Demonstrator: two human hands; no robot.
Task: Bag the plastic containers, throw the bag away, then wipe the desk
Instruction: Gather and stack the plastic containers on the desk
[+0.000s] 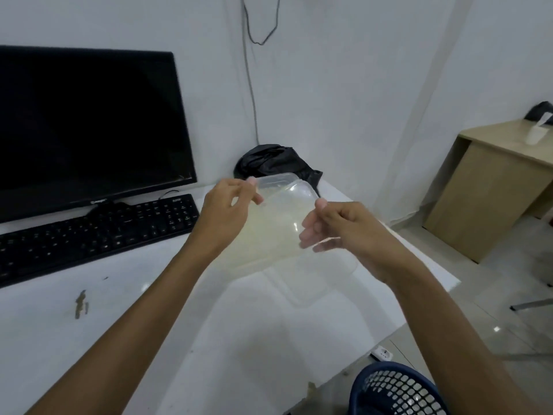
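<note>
A clear plastic container with a yellowish film inside is held tilted above the white desk. My left hand pinches its far left rim. My right hand grips its right edge, fingers showing through the plastic. Under it a clear lid or second container lies flat on the desk. A crumpled black plastic bag sits at the desk's far corner by the wall.
A black monitor and keyboard fill the desk's left side. Brown crumbs lie on the desk front left. A dark blue mesh basket stands on the floor at the lower right. A wooden desk stands far right.
</note>
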